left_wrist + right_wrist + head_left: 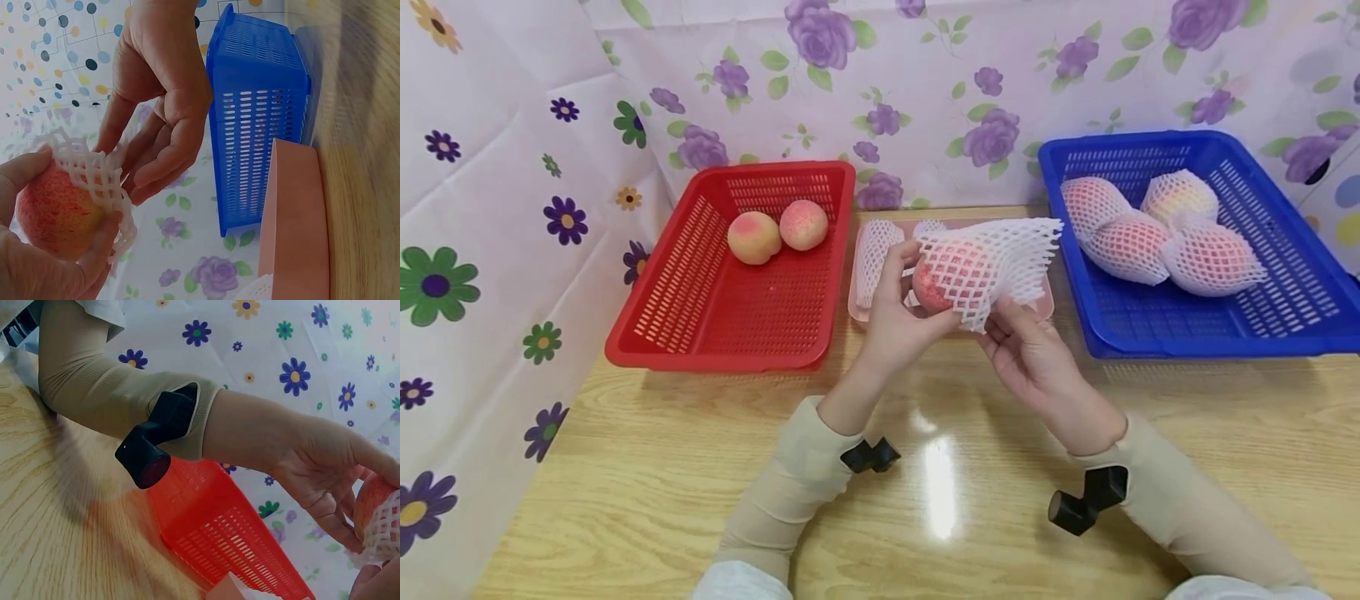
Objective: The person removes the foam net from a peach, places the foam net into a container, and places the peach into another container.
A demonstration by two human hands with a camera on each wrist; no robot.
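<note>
A: Hands?

B: From my end: left hand is curled round the fruit, thumb and fingers spread about as wide as it is. Right hand is mostly closed, thumb and fingers pinching the net low down. Fingertips partly hidden, so I can't tell how firmly.

A: Where's the fruit?

B: Held up by the tray, between red basket and blue basket. Net covers most of it; left side bare, loose end flaring off right.

A: What could bite us?

B: Slip first. I read the left hand as taking the weight; a hard tug from the right could pop the fruit out at the bare side. Then tearing: thin mesh, load on one corner.

A: Snags?

B: Yes. Left thumb and a fingertip lie on the net's edge. Press too hard there and I'd expect it to bunch.

A: If dropped?

B: Tray rim or table, probably a bruise.
</note>
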